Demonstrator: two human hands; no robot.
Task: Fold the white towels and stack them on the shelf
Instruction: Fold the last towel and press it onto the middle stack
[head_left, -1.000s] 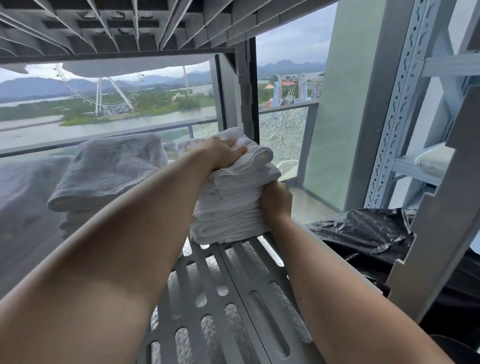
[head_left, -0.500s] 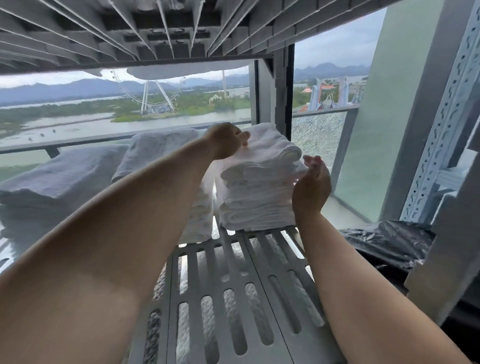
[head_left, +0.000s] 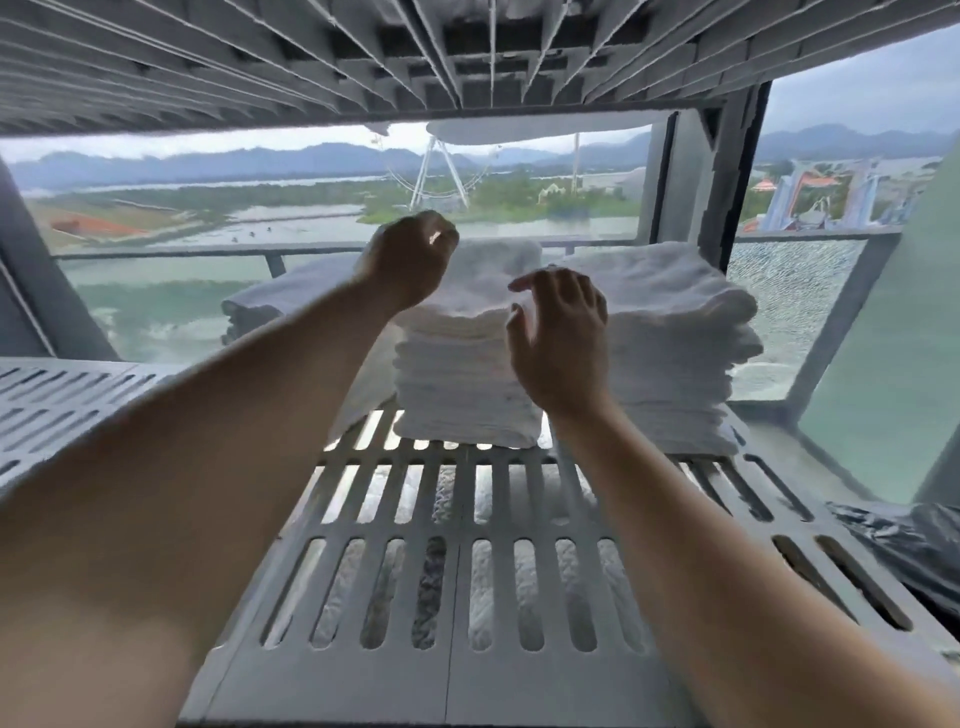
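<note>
The left hand is hovering over the top of the middle stack of folded white towels, its back turned to the camera. Its fingers are curling in loosely. Whether they are pinching the top towel or holding nothing cannot be told, since the fingertips are hidden.

The right hand is reaching out just right of the left hand and a little lower. Its fingers are spreading, relaxed, and holding nothing, with the palm facing the middle stack. It is sitting in front of the gap between that stack and the right stack. Whether it is touching either one cannot be told.

Both stacks are resting side by side on the slatted grey shelf, beyond the hands. The right stack is lying just right of the right hand. Further left of the left hand, partly behind the forearm, a third pile is lying on the same shelf.

Above both hands the ribbed underside of an upper shelf is showing. Well to the right of the right forearm and lower, a black bag is lying crumpled.
</note>
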